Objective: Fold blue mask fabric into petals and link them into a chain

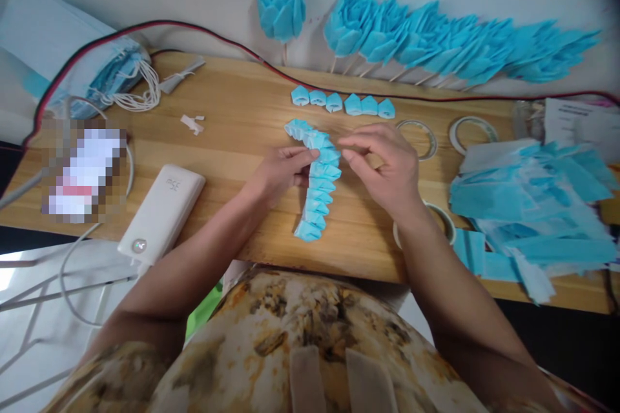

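Note:
A curved strip of overlapping folded light-blue petals point(322, 188) hangs down over the wooden table in front of me. My left hand point(289, 166) pinches its left edge near the upper part, thumb on top. My right hand point(382, 164) is at the strip's right edge, with thumb and index finger drawn close together by a petal tip. Whether anything is between those fingertips is too small to tell. Beyond the hands, several separate folded blue petals point(334, 102) lie in a row.
Finished blue fabric flowers point(349, 22) on sticks lean along the wall behind a red-black cable point(194, 27). Tape rolls point(472, 135) and a pile of blue scraps point(537, 206) lie right. A white power bank point(162, 213), a blurred phone point(84, 174) and stacked masks point(62, 45) are left.

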Motion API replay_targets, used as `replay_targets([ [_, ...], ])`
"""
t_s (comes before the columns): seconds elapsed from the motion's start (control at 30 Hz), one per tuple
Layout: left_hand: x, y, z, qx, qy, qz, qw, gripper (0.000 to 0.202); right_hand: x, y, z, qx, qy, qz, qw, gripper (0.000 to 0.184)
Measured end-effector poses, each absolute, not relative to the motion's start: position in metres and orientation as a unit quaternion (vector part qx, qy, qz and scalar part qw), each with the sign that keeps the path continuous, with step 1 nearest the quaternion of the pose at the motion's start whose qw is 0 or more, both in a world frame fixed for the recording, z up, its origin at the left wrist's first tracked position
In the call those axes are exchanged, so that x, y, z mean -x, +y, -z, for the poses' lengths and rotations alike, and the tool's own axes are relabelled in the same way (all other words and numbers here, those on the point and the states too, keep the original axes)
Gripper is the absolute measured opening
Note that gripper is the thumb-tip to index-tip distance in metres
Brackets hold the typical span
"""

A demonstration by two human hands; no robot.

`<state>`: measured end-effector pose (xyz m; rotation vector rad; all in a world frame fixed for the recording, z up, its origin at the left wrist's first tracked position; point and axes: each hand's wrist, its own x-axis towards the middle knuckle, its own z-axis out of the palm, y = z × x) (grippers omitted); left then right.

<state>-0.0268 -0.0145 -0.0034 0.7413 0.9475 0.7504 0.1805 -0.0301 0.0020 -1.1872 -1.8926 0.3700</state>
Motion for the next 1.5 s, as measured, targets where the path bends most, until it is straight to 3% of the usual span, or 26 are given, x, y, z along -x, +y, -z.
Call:
replay_targets([
  [0.5, 0.029, -0.014, 0.008, -0.346, 0.415, -0.338, 0.771, 0.032, -0.181, -0.025, 0.006, 0.436, -0.825, -0.076, 0.351, 0.015],
  [1.27, 0.030, -0.014, 0.007, -0.344, 0.414, -0.341, 0.771, 0.034, -0.186, -0.025, 0.007, 0.438, -0.818, -0.108, 0.358, 0.015],
  [1.5, 0.028, -0.015, 0.004, -0.353, 0.421, -0.332, 0.767, 0.034, -0.183, -0.028, 0.006, 0.442, -0.824, -0.063, 0.348, 0.014],
])
